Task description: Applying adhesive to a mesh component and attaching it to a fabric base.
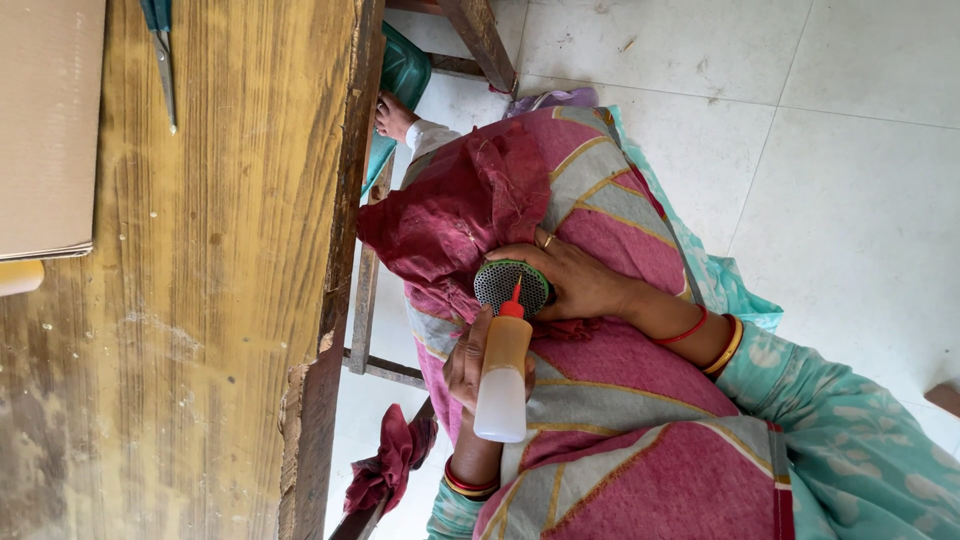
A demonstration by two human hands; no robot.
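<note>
My left hand [463,362] grips a small squeeze bottle [503,385] of amber liquid with a red nozzle. The nozzle tip touches a round dark mesh part with a green rim [508,281]. My right hand [580,280] holds that round part against a dark red cloth [455,205] on my lap. A pink and grey striped shawl [640,400] covers my lap under both hands. Both wrists wear red and gold bangles.
A worn wooden table [220,300] fills the left side, with a cardboard piece [45,120] and scissors [162,60] on it. A second red rag [385,465] hangs below the table edge. A bare foot [392,116] rests near the wooden frame, and white floor tiles [830,150] lie to the right.
</note>
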